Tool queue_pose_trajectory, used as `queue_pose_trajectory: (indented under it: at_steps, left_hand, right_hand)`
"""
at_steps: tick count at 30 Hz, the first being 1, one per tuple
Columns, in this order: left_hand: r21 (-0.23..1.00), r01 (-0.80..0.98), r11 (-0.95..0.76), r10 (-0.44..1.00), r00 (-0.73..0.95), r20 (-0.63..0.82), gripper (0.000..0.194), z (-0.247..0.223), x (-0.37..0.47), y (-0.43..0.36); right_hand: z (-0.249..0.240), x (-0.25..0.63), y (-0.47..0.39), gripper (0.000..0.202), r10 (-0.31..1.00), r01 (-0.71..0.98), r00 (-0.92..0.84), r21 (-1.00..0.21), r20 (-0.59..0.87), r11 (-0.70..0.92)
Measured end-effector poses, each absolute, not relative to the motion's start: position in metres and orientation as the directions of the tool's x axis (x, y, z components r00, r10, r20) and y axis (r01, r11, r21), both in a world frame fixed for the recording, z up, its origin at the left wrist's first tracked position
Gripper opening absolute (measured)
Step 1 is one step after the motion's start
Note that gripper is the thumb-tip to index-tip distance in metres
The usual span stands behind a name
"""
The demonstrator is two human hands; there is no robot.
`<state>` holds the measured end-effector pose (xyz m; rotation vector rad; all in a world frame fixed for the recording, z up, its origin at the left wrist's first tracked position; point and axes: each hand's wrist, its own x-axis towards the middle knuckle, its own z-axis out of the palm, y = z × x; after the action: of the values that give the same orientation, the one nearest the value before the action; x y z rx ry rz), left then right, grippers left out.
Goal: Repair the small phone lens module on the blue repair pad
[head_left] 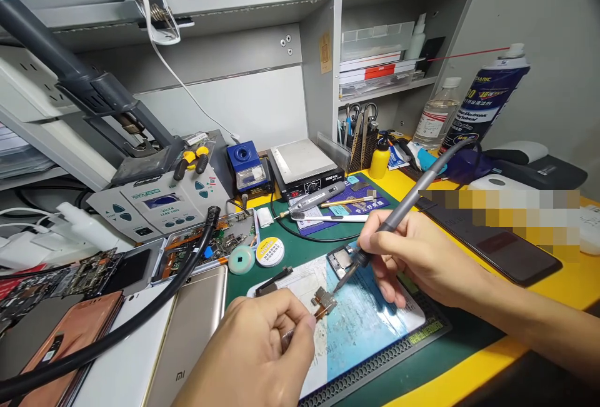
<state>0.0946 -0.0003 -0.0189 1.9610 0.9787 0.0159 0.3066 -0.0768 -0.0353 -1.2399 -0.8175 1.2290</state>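
The small metal part (326,300) with its copper-coloured ribbon (323,314) is near the middle of the white-and-blue mat (360,332), the tip of the soldering iron (412,191) at or just beside its right edge. The left hand (269,344) has its grip pinched on a slim metal tool (287,337), largely hidden; the right hand (407,247) grasps the iron pen-fashion. Careful work here means bracing the part, touching lightly and briefly, and sparing the black-framed module (341,261) behind from heat.

Left hand (265,346) partly below the bottom edge
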Motion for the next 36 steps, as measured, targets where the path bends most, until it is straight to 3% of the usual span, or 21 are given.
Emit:
queue_pose_trajectory:
  at_steps: [16,21,27,36]
  left_hand:
    - [0.740,0.634,-0.225,0.692,0.638,-0.337,0.033,-0.017,0.091,-0.001]
    - [0.714,0.644,-0.275,0.674,0.659,-0.335,0.039,-0.015,0.090,-0.002]
    - [0.699,0.622,-0.351,0.674,0.687,-0.273,0.039,-0.017,0.092,-0.005]
    - [0.590,0.685,-0.427,0.712,0.657,-0.248,0.038,-0.018,0.095,-0.007]
  right_hand:
    - [-0.028,0.303,-0.083,0.011,0.969,0.003,0.212,-0.991,-0.127,-0.131]
    - [-0.036,0.306,-0.082,0.012,0.974,-0.072,0.203,-0.994,-0.098,-0.085]
    - [-0.037,0.307,-0.079,0.014,0.959,-0.187,0.219,-0.973,-0.178,-0.138]
    - [-0.037,0.304,-0.080,0.011,0.957,-0.156,0.244,-0.980,-0.160,-0.124]
